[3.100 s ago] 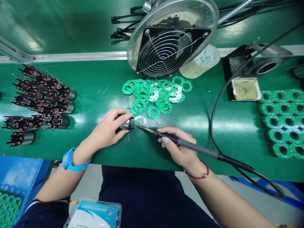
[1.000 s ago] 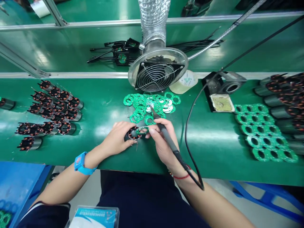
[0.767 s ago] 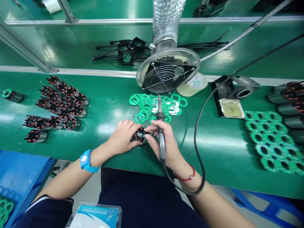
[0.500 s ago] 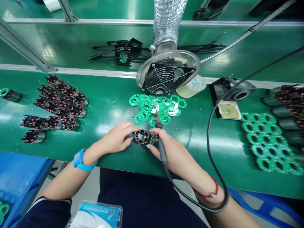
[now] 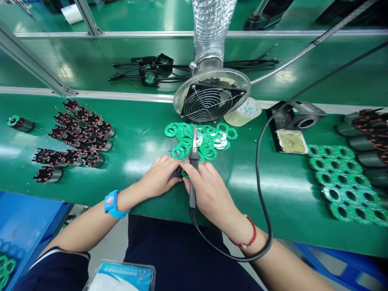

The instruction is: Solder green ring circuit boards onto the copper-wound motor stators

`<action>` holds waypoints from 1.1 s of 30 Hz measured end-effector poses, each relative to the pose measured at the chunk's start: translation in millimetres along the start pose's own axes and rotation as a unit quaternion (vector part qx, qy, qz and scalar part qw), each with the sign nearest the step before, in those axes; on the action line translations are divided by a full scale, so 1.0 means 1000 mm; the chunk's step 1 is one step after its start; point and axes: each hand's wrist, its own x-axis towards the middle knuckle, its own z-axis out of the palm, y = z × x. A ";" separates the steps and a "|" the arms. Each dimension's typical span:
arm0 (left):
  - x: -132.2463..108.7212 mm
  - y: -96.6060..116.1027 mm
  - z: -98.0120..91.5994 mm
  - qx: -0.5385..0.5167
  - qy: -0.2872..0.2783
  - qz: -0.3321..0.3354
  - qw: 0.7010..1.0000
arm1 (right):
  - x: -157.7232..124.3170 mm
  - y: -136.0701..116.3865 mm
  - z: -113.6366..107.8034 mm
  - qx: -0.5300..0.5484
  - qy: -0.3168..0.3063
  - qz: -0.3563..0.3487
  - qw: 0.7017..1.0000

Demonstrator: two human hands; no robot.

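Left hand (image 5: pixel 160 173) clamped, thumb and fingers around a dark metal cylinder (image 5: pixel 175 173), on the person's side of the round black fan with the wire grille (image 5: pixel 207 103). And the right hand (image 5: pixel 209 190) is right up against it, closed around a slim grey-and-black soldering iron (image 5: pixel 192 194), with a thin green ring-shaped circuit board (image 5: pixel 184 173) showing at the cylinder's end! Is that ring seated? Cannot tell; the fingers and the iron cover it.

Here's the danger, as I judge it: the fingertips are working while the iron is riding in the same grip. Its bare metal tip (image 5: pixel 194 135) points towards the fan, over the loose heap of green ring-shaped boards (image 5: pixel 209 152) just in front of it. Touching them? Can't say. If it's hot, one dip of the wrist could scorch a board. Push too hard and the ring could go on crooked or bend a pin. Watch the black rubbery cable (image 5: pixel 259 161) too, looping round to the right of the fan and back across the forearm: a snag there could jerk the iron towards the left hand's fingers.
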 end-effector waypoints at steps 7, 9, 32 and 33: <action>-0.003 0.001 -0.005 -0.088 0.021 0.028 0.995 | -0.010 -0.001 0.015 0.007 0.080 0.085 0.993; -0.003 0.005 -0.006 -0.111 0.023 0.043 0.993 | -0.014 0.000 0.019 0.035 0.085 0.104 0.990; 0.006 0.024 -0.019 -0.034 -0.057 0.038 0.997 | -0.022 0.013 0.029 0.202 0.163 0.140 0.956; 0.006 0.024 -0.017 -0.034 -0.050 0.031 0.998 | -0.022 0.014 0.029 0.203 0.159 0.139 0.956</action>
